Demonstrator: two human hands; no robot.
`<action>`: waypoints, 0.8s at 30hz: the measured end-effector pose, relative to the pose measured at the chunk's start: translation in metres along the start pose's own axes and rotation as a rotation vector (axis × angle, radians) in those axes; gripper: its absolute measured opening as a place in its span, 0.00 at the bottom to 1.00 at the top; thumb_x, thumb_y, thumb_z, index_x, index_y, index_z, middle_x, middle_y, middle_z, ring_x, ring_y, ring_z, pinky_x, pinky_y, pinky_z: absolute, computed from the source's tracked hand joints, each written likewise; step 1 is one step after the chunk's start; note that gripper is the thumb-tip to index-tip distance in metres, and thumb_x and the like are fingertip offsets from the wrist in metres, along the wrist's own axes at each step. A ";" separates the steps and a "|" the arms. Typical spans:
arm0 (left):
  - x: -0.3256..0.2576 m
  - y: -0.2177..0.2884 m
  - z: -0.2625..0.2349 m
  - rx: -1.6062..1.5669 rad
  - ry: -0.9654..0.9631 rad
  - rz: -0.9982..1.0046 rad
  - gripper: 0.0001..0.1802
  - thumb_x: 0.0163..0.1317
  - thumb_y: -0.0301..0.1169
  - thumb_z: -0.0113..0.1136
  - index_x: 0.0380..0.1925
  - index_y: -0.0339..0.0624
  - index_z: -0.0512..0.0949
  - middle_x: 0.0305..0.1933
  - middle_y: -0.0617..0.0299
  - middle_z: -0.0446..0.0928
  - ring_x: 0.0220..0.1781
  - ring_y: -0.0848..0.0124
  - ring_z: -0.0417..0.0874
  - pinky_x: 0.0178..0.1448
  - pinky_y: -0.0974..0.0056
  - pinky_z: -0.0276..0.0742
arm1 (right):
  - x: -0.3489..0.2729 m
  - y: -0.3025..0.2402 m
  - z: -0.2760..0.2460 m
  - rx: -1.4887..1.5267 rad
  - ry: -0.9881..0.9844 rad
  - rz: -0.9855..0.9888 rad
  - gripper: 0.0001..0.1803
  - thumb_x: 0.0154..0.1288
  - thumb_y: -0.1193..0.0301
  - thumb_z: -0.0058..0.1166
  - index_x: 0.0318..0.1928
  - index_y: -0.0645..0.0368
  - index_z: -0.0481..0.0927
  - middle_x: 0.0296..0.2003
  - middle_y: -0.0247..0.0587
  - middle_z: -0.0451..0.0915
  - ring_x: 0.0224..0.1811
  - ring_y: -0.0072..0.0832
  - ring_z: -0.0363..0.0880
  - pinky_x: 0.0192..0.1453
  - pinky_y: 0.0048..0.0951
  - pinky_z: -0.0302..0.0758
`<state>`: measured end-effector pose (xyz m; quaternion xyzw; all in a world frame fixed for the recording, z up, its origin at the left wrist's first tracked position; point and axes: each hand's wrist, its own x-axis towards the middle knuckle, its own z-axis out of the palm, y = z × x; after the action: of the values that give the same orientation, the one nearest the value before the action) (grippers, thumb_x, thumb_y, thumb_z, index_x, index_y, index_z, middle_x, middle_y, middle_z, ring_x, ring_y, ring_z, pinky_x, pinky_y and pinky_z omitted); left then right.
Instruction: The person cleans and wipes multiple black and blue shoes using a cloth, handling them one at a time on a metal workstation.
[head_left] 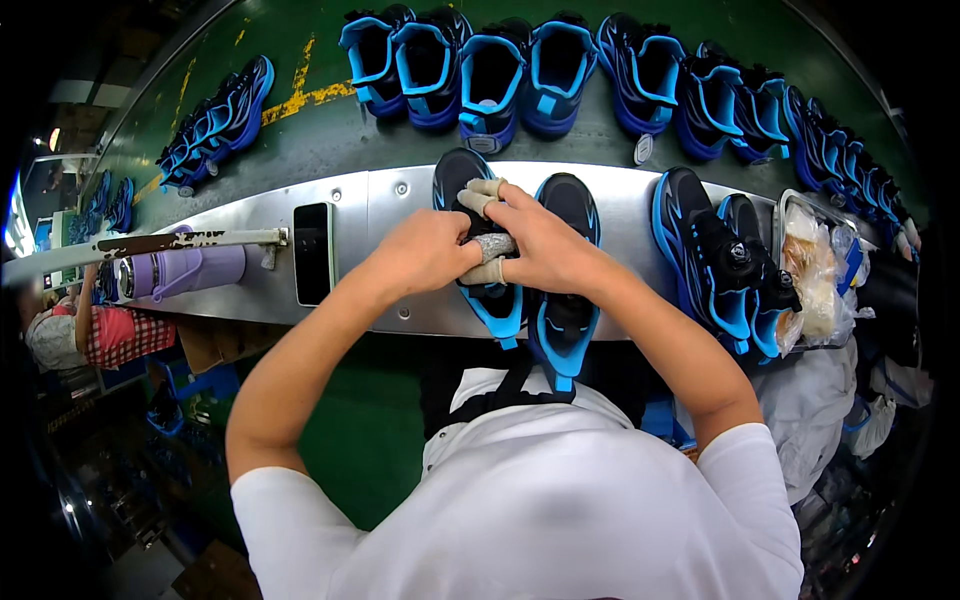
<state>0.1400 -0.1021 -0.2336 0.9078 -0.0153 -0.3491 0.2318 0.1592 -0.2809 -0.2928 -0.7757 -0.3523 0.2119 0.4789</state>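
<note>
My left hand (425, 252) is closed over a black and blue sneaker (462, 170) on the metal bench; its fingertips, and anything pinched in them, are hidden. From the other side my right hand (540, 238) reaches across the same sneaker's upper, fingers bent and pressed on it. Pale and grey cloth finger cots cover several fingertips, which meet over the lacing area. Right beside it stands a matching sneaker (570, 215), its bright blue heel toward me, partly under my right wrist. Both shoes have their toes pointing away from me.
A black phone (313, 254) and a lilac flask (190, 270) lie left on the metal bench (370, 190). More sneakers (700, 260) and a tray of plastic-bagged pieces (815, 270) stand right. Beyond runs a row of sneakers (493, 85) on a green surface. A whitish bar (150, 245) juts in from the left.
</note>
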 end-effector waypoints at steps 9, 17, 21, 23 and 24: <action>-0.003 0.008 0.017 0.354 0.266 0.304 0.16 0.51 0.41 0.62 0.32 0.39 0.80 0.34 0.51 0.82 0.39 0.53 0.83 0.42 0.53 0.79 | -0.013 0.011 0.000 -0.113 0.005 -0.015 0.47 0.47 0.61 0.72 0.68 0.60 0.65 0.68 0.50 0.62 0.71 0.47 0.61 0.71 0.40 0.65; -0.011 -0.012 0.033 -0.079 0.390 0.369 0.15 0.48 0.26 0.64 0.37 0.39 0.76 0.33 0.58 0.73 0.33 0.63 0.75 0.38 0.63 0.73 | -0.013 0.006 -0.004 -0.083 -0.017 0.013 0.49 0.48 0.61 0.72 0.69 0.62 0.63 0.70 0.52 0.61 0.73 0.49 0.57 0.74 0.40 0.59; -0.013 -0.020 0.042 -0.290 0.467 0.438 0.17 0.51 0.23 0.63 0.44 0.40 0.77 0.38 0.60 0.73 0.36 0.69 0.74 0.39 0.66 0.72 | -0.012 0.006 -0.016 -0.024 -0.101 -0.006 0.47 0.53 0.59 0.69 0.69 0.63 0.62 0.70 0.54 0.59 0.74 0.47 0.55 0.75 0.39 0.56; -0.008 -0.025 0.043 -0.374 0.432 0.464 0.17 0.52 0.24 0.65 0.44 0.40 0.77 0.38 0.61 0.73 0.36 0.70 0.74 0.40 0.67 0.71 | -0.010 0.008 -0.025 0.017 -0.146 -0.024 0.44 0.56 0.59 0.66 0.69 0.64 0.62 0.71 0.55 0.58 0.75 0.46 0.54 0.75 0.39 0.54; -0.005 -0.028 0.043 -0.455 0.386 0.486 0.17 0.53 0.24 0.67 0.45 0.41 0.78 0.38 0.62 0.72 0.36 0.72 0.73 0.40 0.68 0.71 | -0.006 0.011 -0.028 0.169 -0.172 0.029 0.41 0.60 0.60 0.63 0.69 0.65 0.63 0.71 0.56 0.57 0.75 0.46 0.53 0.76 0.39 0.53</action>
<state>0.1053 -0.0941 -0.2703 0.8520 -0.1082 -0.1013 0.5021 0.1775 -0.3055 -0.2904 -0.7165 -0.3615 0.3134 0.5076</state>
